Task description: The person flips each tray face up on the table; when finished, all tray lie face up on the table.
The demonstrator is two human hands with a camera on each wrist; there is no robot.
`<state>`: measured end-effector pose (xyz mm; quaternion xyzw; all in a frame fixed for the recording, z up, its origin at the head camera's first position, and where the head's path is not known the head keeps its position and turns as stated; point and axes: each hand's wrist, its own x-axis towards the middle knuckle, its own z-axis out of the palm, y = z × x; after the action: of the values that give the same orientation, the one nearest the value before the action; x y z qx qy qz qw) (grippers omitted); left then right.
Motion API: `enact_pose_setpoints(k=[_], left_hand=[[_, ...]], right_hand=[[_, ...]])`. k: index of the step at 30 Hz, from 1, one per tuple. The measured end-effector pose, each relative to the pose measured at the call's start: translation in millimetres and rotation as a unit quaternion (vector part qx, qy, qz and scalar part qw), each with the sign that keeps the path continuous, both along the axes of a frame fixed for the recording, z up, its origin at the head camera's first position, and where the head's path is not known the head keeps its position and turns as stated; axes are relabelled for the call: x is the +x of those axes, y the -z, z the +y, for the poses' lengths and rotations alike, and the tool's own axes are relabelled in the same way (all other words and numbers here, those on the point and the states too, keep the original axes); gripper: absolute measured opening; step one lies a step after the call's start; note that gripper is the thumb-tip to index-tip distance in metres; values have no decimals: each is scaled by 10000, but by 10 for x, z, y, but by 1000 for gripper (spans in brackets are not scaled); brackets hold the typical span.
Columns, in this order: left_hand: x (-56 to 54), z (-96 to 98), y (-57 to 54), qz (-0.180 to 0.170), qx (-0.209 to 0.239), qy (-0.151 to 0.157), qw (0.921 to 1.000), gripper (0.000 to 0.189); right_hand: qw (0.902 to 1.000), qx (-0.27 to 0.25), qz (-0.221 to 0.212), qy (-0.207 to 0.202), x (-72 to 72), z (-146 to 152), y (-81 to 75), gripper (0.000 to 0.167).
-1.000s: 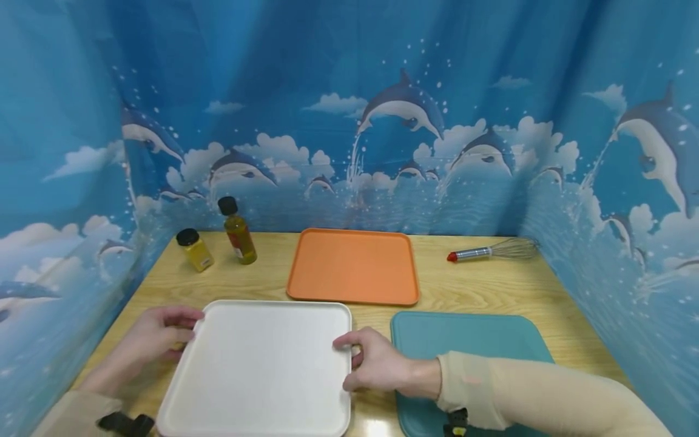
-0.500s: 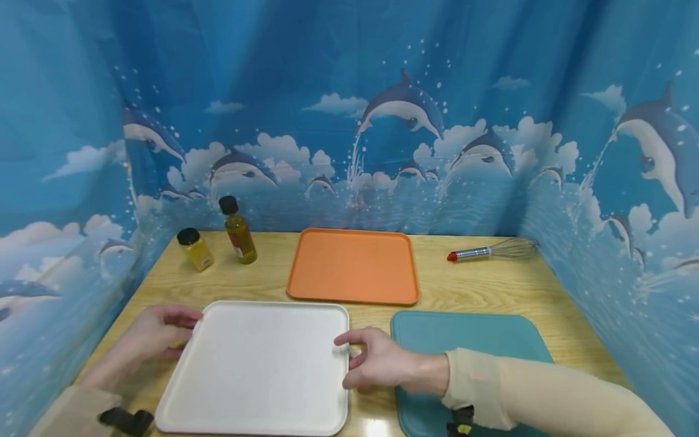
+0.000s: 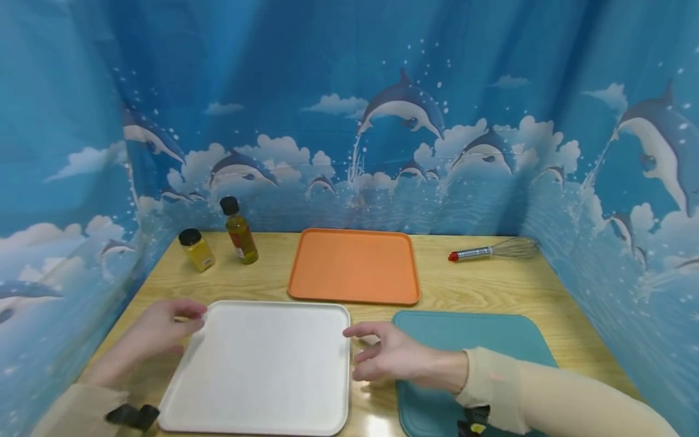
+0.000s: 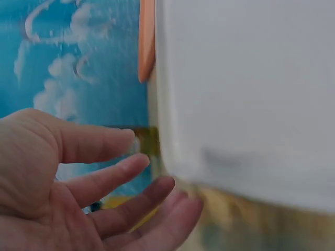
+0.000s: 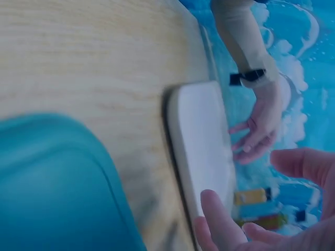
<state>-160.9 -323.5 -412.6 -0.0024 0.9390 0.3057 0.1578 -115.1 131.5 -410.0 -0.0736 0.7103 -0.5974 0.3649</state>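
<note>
A white rectangular tray (image 3: 256, 370) lies flat on the table at the front left. My left hand (image 3: 161, 328) hovers at its upper left corner, fingers loose and apart with nothing between them. In the left wrist view, that hand (image 4: 115, 193) stands beside the tray's rounded corner, fingers spread. Just off the tray's right edge is my right hand (image 3: 393, 355), thumb and fingers parted, holding nothing. The right wrist view shows a gap between the right fingertips, with the white tray (image 5: 201, 141) beyond. A teal board (image 3: 469, 331) with rounded corners lies partly beneath the right forearm.
Behind the white tray lies an orange tray (image 3: 354, 267). A yellow jar (image 3: 198, 252) with a black lid and an oil bottle (image 3: 241, 237) stand at the back left. A whisk (image 3: 491, 250) lies at the back right. A dolphin-print curtain (image 3: 349, 121) surrounds the table.
Both hands have let go of the white tray's edges. The right hand has drawn away to the right; the left has shifted slightly upward. The tray has moved slightly left.
</note>
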Motion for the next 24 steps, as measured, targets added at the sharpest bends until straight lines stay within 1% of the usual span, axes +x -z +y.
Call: enact_pose_setpoints(k=[2, 4, 5, 6, 9, 11, 14, 17, 21, 23, 24], left_hand=[[-6, 73, -43, 67, -117, 54, 9999, 47], [-19, 229, -135, 267, -348, 159, 9989, 47], [-27, 320, -179, 336, -345, 178, 9987, 46], [-36, 420, -220, 334, -307, 157, 9988, 46], [-65, 704, -312, 478, 126, 273, 9984, 43], [-104, 915, -359, 538, 513, 447, 9962, 41], [-141, 1218, -427, 492, 1148, 700, 9897, 40], [-183, 1536, -499, 446, 1576, 899, 9824, 40], [-250, 1955, -554, 501, 1799, 1117, 9760, 41], [-267, 2154, -550, 516, 1781, 1226, 9750, 40], [-269, 2251, -537, 499, 1757, 1283, 9748, 39]], right_hand=[[9999, 18, 149, -49, -21, 102, -64, 76], [9994, 66, 323, -51, -41, 212, -136, 78], [9990, 109, 433, -50, -50, 265, -173, 78], [9985, 133, 528, -37, -57, 316, -207, 79], [9974, 140, 708, 3, -79, 465, -299, 79], [9969, 117, 777, 30, -86, 581, -348, 79], [9965, 25, 835, 44, -100, 748, -389, 81], [9933, 168, 1141, 51, -112, 926, -414, 84], [9836, 707, 1648, 208, -143, 1177, -429, 87], [9757, 1032, 1902, 358, -163, 1305, -419, 87], [9701, 1211, 2057, 438, -172, 1371, -408, 86]])
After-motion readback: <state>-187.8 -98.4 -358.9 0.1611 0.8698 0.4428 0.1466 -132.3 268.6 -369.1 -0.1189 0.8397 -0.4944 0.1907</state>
